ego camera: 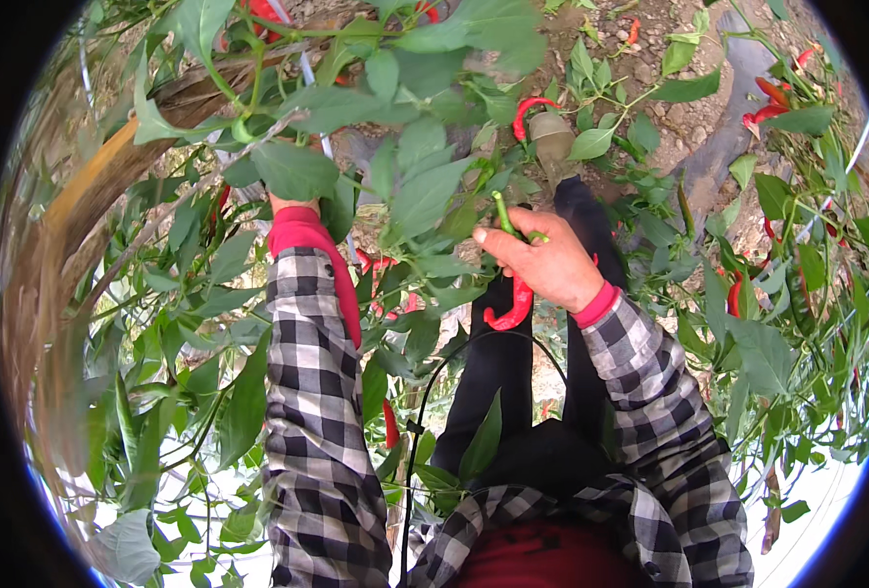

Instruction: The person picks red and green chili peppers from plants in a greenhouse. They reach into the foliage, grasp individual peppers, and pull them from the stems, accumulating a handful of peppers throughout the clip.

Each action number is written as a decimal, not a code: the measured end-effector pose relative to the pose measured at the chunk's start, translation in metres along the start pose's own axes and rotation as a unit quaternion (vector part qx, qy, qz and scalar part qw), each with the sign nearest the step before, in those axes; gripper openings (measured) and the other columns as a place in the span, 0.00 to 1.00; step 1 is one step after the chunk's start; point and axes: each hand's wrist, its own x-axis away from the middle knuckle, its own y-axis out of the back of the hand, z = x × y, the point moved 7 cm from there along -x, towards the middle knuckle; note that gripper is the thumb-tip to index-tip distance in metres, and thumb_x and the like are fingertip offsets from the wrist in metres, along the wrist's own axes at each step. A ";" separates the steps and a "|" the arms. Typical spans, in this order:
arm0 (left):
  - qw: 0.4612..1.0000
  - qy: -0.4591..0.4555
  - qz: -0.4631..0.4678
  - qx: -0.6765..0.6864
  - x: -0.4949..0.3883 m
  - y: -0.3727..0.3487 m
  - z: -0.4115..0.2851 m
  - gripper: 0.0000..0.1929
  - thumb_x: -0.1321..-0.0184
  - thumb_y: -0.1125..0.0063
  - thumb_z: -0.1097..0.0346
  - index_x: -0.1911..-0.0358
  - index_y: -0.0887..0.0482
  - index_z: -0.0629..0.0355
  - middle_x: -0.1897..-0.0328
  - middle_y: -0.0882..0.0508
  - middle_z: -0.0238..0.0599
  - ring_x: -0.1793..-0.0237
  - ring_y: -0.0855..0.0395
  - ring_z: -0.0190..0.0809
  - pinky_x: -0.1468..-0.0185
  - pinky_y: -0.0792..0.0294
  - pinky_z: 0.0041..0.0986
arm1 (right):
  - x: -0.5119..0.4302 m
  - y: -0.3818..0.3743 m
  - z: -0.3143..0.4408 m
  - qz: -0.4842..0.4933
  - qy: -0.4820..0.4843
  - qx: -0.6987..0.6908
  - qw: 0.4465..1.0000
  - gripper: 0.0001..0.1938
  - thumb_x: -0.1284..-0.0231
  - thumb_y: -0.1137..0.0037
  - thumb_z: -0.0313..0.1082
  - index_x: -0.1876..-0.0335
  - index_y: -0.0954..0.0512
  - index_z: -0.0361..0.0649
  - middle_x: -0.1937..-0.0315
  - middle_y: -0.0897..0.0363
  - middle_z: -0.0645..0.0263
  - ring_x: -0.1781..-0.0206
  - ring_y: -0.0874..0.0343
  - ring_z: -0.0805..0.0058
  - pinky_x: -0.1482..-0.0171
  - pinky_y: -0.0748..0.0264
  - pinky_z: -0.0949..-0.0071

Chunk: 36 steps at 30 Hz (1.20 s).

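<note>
My right hand [541, 253] is closed around red chili peppers [512, 312]; a curved red one hangs below the fingers and green stems stick out above the thumb. Pepper leaves [431, 191] lie just left of that hand. My left hand [293, 203] reaches in among the foliage; only a bit by the wrist shows past the pink cuff, and leaves hide its fingers. Between the forearms, more red chili peppers [376, 262] hang on the plants.
Chili plants with red pods [734, 294] stand on the right. A thick dry stalk [104, 173] curves at the upper left. White strings [838, 173] run through the plants. Stony soil [647, 70] and dark plastic film [728, 110] lie ahead, near my boot [552, 140]. A black cable loops over my legs.
</note>
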 end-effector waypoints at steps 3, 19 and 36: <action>0.993 0.078 -0.026 -0.079 0.021 0.024 -0.010 0.15 0.46 0.47 0.69 0.55 0.27 0.65 0.56 0.22 0.40 0.55 0.24 0.39 0.50 0.32 0.28 | 0.002 -0.004 0.013 0.028 0.013 -0.101 0.994 0.12 0.46 0.43 0.40 0.72 0.25 0.39 0.84 0.34 0.73 0.78 0.38 0.86 0.75 0.39 0.81; 0.933 0.274 -0.196 0.129 0.056 0.095 -0.083 0.09 0.45 0.42 0.65 0.69 0.17 0.65 0.82 0.24 0.29 0.80 0.33 0.24 0.77 0.41 0.16 | -0.014 -0.013 0.077 -0.007 0.067 0.169 0.983 0.13 0.49 0.42 0.38 0.76 0.30 0.37 0.83 0.34 0.59 0.82 0.38 0.67 0.76 0.37 0.73; 0.786 0.380 -0.149 0.464 0.087 0.087 0.010 0.07 0.41 0.50 0.66 0.68 0.24 0.63 0.68 0.20 0.41 0.66 0.22 0.42 0.56 0.29 0.35 | -0.043 -0.014 0.166 -0.130 0.151 0.309 0.930 0.12 0.51 0.43 0.34 0.77 0.33 0.36 0.81 0.33 0.56 0.78 0.32 0.55 0.75 0.37 0.65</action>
